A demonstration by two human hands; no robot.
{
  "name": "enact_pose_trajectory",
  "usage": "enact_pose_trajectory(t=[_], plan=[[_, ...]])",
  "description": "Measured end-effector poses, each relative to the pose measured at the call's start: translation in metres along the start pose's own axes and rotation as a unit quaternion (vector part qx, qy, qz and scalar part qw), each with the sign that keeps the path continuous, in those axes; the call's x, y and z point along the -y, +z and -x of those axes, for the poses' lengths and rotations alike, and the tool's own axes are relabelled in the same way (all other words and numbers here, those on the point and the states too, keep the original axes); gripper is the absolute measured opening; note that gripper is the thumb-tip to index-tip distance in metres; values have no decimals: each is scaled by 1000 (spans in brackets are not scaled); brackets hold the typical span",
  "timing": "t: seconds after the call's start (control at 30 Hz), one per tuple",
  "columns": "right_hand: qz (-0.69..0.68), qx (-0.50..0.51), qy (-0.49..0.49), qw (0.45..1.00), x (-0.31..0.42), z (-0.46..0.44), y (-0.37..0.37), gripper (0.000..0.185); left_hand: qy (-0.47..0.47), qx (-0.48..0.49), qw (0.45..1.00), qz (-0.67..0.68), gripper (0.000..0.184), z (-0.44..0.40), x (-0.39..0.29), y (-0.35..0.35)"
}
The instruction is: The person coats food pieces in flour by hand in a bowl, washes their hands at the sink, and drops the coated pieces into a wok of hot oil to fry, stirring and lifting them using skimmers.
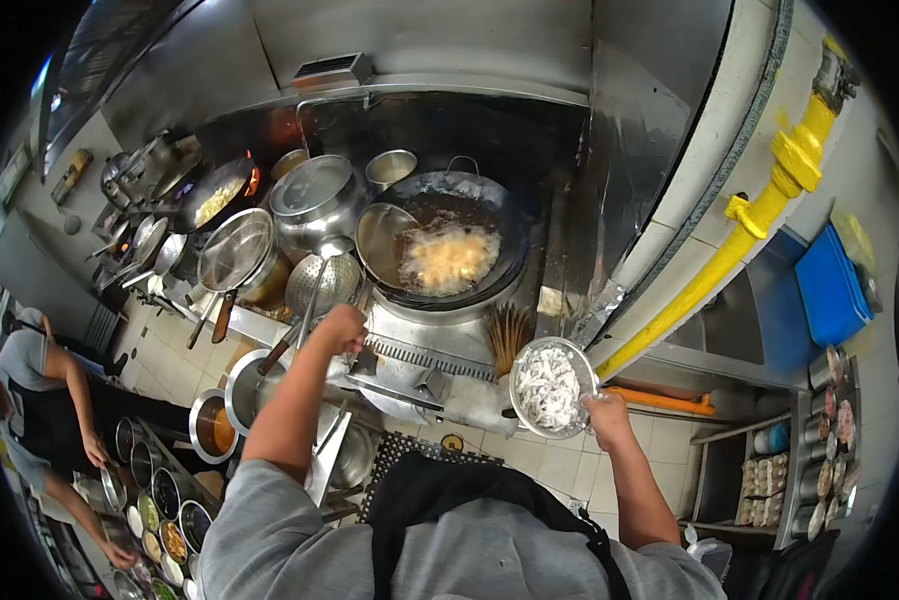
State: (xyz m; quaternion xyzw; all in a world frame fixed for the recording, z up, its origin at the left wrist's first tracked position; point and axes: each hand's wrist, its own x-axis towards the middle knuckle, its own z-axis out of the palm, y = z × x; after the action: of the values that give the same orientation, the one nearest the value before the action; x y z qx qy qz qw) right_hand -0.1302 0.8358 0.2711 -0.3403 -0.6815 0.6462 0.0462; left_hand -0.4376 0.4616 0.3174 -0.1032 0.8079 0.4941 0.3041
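ok so biggest thing from where I'm standing is the wok (513,225), roughly 12 o'clock ahead of the person (460,545), with a foamy golden batch (453,258) bubbling in it. Next down is the bowl (589,378), held out well apart from the wok, which lies at about 11 from it. Then the round strainer (383,238), over the wok's 9 o'clock edge, its long axis looking like roughly 1 to 7, handle end toward the person. The left hand (343,330) is way nearer the wok, which lies between 1 and 2 from it; fingers curled tight, seemingly round the strainer's handle. The right hand (610,418) grips the bowl's rim at about 4. Smallest: white floury pieces (549,388) heaped inside the bowl.
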Motion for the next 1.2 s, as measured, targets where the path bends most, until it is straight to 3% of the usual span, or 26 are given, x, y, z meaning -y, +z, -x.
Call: enact_pose_trajectory(t=[0.07, 0.1, 0.17, 0.2, 0.3, 0.43, 0.53, 0.7, 0.8, 0.93, 1.0, 1.07, 1.13, 1.2], plan=[[-7, -7, -8, 1000, 2, 3, 2, 21, -38, 93, 992, -73, 13, -8, -15, -22], [-10, -17, -6, 1000, 7, 6, 4, 20, -37, 95, 992, -75, 13, -18, -23, -28], [-13, -27, -8, 1000, 10, 6, 8, 19, -148, 260, 954, -32, 16, -44, -32, -35], [-21, -32, -10, 999, 5, 4, 10, 19, -131, 311, 941, -35, 17, -57, -29, -33], [-16, -56, -16, 998, -1, 3, 24, 19, -154, 381, 912, 15, 11, -76, -35, -18], [-23, -64, -35, 997, -5, 12, 41, 19, -97, 391, 912, 79, 17, -105, -26, 3], [-62, -50, -25, 997, 18, 23, 61, 20, -20, 343, 931, 126, 15, -102, -14, 14], [44, -67, -10, 997, 36, 25, 77, 14, 13, 296, 940, 170, 13, -74, 12, -8], [1, -60, -34, 998, 38, 13, 89, 13, 34, 233, 959, 159, 12, -38, 26, -46], [43, -22, -46, 998, 61, -7, 120, 20, 44, 176, 966, 185, 10, -5, 46, -109], [31, 2, -57, 998, 38, -46, 124, 22, 56, 150, 966, 205, 11, 22, 48, -145], [114, -66, -102, 986, 19, -75, 128, 22, 43, 123, 953, 273, 10, 38, 58, -182], [88, -67, -65, 992, 88, -36, 173, 22, 52, 59, 959, 273, 9, 64, 58, -214], [39, 39, -55, 997, 96, -37, 191, 21, 76, 1, 966, 249, 10, 69, 69, -242]])
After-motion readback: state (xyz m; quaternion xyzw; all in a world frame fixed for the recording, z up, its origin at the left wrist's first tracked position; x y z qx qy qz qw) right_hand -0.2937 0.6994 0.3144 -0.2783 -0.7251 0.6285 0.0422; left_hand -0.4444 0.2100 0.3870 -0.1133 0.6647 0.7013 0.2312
